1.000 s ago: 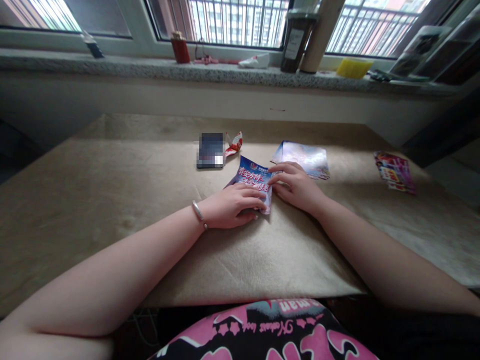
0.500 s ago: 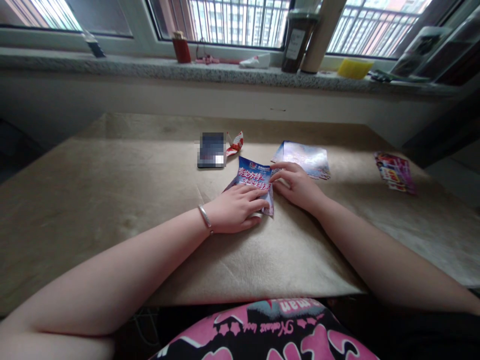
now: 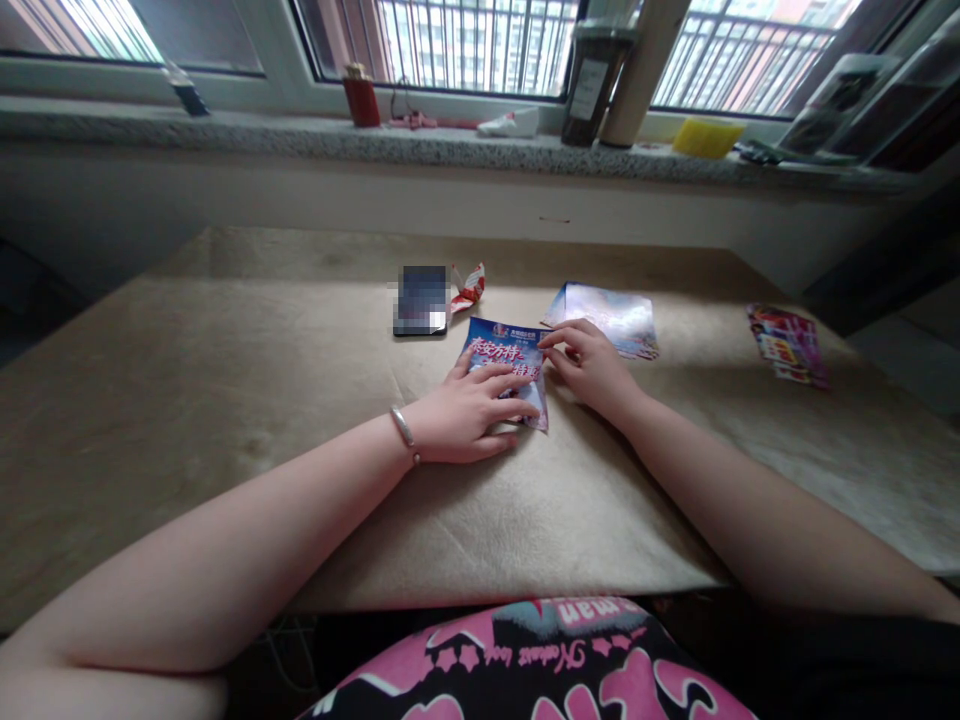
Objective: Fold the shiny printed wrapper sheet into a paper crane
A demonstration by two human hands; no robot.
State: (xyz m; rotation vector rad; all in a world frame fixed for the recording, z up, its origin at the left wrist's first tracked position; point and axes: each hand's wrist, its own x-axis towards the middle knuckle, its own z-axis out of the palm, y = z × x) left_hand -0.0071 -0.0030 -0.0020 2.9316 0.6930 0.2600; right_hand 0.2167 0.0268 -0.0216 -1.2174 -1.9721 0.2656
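Note:
A blue and purple printed leaflet [image 3: 504, 337] with red and white lettering lies on the table in front of me. My left hand [image 3: 480, 405], a silver bangle on its wrist, lies spread and flat across the leaflet's lower part, hiding some of the print. At the leaflet's right edge, my right hand [image 3: 583, 365] has its fingers bent and thumb and fingertips drawn together on the paper. Just beyond that hand is a stack of similar pale blue leaflets [image 3: 611, 312], partly overlapped by its fingers.
A dark, pixelated flat device [image 3: 421, 300] lies beyond the leaflet, beside a red and white wrapper [image 3: 469, 288]. Several red and purple cards [image 3: 789, 345] are at the table's right. On the windowsill [image 3: 262, 130] stand a red bottle [image 3: 361, 97], a dark jar [image 3: 595, 85] and a yellow block [image 3: 706, 138].
The leaflet's upper left corner has shifted slightly left, and more of its top shows. My left thumb and fingers have spread wider; my right fingers have bent in at the edge.

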